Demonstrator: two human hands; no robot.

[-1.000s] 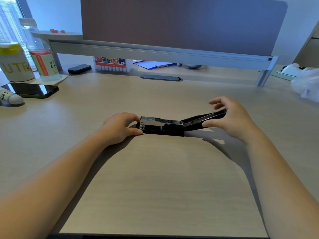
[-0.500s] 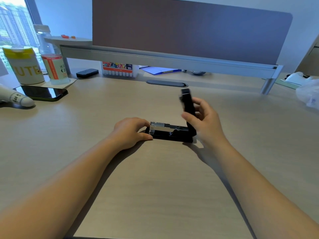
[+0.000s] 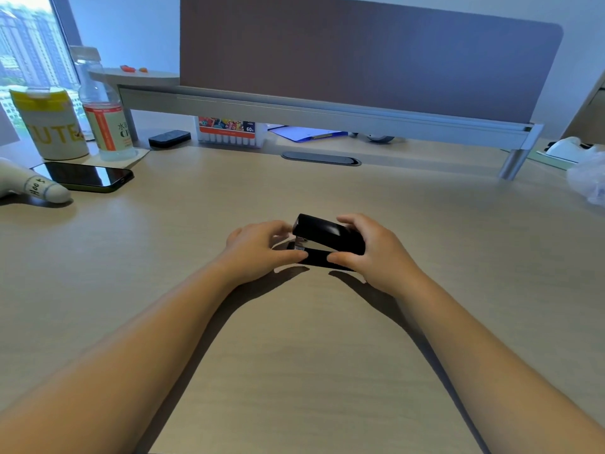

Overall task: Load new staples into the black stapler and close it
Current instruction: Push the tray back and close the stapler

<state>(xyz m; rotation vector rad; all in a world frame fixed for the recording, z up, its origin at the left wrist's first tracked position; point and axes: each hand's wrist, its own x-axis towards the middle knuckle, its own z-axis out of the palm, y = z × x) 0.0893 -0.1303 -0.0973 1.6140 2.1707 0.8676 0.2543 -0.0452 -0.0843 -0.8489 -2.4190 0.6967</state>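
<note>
Stapler [image 3: 327, 239] in glossy black sits on the pale wooden desk [image 3: 294, 355], midway between both hands, its top arm folded down over the base with only a small gap at the metal nose on the left end. The right hand [image 3: 376, 253] grips its rear half: the fingers [image 3: 352, 222] curl over the top cover and the thumb presses the near side of the base. The left hand [image 3: 258, 249] is loosely curled at the nose end, its thumb lying along the near edge of the base and its fingertips touching the front of the cover. Both forearms reach in from the bottom corners. Well apart, at the far left, lie a dark phone [image 3: 85, 176], a clear bottle [image 3: 104, 109] and a yellow-lidded cup [image 3: 49, 126]; a marker box [image 3: 229, 132] stands under the partition shelf.
</note>
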